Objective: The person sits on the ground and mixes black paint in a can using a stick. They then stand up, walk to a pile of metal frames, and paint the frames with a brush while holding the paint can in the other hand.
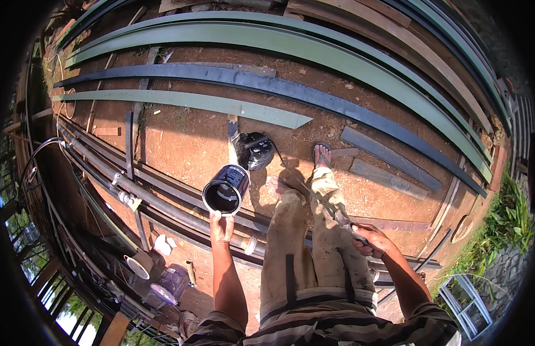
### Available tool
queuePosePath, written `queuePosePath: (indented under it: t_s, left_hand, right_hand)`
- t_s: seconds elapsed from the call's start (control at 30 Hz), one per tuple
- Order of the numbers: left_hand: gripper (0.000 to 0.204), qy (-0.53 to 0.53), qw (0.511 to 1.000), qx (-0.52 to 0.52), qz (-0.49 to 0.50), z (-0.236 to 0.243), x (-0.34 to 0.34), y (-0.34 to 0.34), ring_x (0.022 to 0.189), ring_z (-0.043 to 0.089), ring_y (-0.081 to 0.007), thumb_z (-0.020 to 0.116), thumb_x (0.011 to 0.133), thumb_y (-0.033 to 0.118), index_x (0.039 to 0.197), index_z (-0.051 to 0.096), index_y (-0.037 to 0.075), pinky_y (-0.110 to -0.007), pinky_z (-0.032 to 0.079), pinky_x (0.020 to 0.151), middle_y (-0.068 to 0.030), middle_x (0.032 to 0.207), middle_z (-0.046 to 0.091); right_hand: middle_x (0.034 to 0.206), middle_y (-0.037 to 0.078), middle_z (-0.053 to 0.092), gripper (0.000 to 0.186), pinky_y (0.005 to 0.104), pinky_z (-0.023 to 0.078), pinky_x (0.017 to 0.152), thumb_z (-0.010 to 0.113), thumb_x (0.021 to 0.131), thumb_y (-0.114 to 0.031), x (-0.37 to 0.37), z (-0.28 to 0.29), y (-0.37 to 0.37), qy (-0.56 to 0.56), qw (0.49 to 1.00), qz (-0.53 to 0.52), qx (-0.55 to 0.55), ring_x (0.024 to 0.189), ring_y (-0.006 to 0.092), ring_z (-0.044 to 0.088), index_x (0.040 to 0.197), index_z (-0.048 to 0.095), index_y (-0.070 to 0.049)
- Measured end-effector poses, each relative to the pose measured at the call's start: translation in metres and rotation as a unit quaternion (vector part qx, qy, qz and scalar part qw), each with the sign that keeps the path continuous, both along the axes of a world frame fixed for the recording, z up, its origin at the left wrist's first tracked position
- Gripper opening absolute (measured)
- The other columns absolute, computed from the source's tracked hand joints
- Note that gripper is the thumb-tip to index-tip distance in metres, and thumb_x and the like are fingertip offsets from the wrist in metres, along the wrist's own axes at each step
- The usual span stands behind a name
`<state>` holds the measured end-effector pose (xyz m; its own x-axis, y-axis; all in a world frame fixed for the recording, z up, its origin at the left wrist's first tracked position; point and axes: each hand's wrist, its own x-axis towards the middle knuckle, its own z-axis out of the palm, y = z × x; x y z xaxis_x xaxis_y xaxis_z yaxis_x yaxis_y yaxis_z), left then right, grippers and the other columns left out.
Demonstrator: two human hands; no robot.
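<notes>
The left hand (pixel 222 227) has its fingers grasping the near edge of a dark can (pixel 236 176), tilted open-mouthed just beyond them, above the ground (pixel 192 141). The right hand's (pixel 372 240) fingers clench a long thin rod (pixel 320 202).

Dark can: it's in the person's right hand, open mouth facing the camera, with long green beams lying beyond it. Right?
The side is wrong: the head view shows the dark can in the person's left hand. The rest stands: it opens toward the camera, and long green beams lie beyond it.
</notes>
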<state>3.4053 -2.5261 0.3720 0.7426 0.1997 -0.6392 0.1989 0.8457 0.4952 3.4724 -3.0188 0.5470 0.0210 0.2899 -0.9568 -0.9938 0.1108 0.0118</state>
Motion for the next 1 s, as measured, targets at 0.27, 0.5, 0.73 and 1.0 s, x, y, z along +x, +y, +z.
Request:
queuePosePath:
  t_s: [0.27,0.5,0.73,1.0]
  left_hand:
    - [0.092,0.001,0.997,0.053,-0.051,0.031,0.046,-0.023,0.14,0.053,-0.0268,0.089,0.079,0.023,0.158,0.044,0.012,-0.052,0.044,0.117,-0.0073,0.157,0.053]
    - [0.096,-0.034,0.993,0.063,-0.091,0.061,0.132,-0.11,0.145,0.05,-0.0303,0.091,0.079,0.025,0.16,0.041,0.009,-0.056,0.039,0.124,-0.0102,0.16,0.05]
    - [0.099,-0.016,0.996,0.014,-0.084,0.065,0.211,-0.238,0.143,0.053,-0.0339,0.092,0.077,0.026,0.159,0.04,0.005,-0.057,0.041,0.124,-0.0144,0.158,0.051]
    - [0.098,-0.03,0.995,0.003,-0.095,0.065,0.268,-0.392,0.145,0.05,-0.0362,0.09,0.078,0.034,0.159,0.041,0.008,-0.055,0.043,0.122,-0.0149,0.159,0.049]
  right_hand:
    - [0.07,0.0,0.055,0.029,0.0208,0.025,0.036,0.063,0.109,-0.032,0.043,0.057,-0.091,-0.12,0.985,-0.115,-0.052,0.043,0.0043,0.039,0.129,0.061,-0.012]
    - [0.069,0.0,0.056,0.033,0.0232,0.025,0.037,0.065,0.108,-0.036,0.183,-0.011,-0.239,-0.178,0.973,-0.056,-0.138,0.043,0.0045,0.04,0.132,0.058,-0.014]
    - [0.075,0.002,0.061,0.041,0.0268,0.037,0.042,0.067,0.105,-0.04,0.296,-0.087,-0.398,-0.176,0.956,0.145,-0.186,0.049,0.0081,0.049,0.133,0.058,-0.011]
    - [0.099,0.02,0.077,0.052,0.05,0.059,0.08,0.064,0.103,-0.036,0.339,-0.085,-0.573,-0.58,0.465,0.579,-0.334,0.082,0.0375,0.072,0.153,0.058,-0.022]
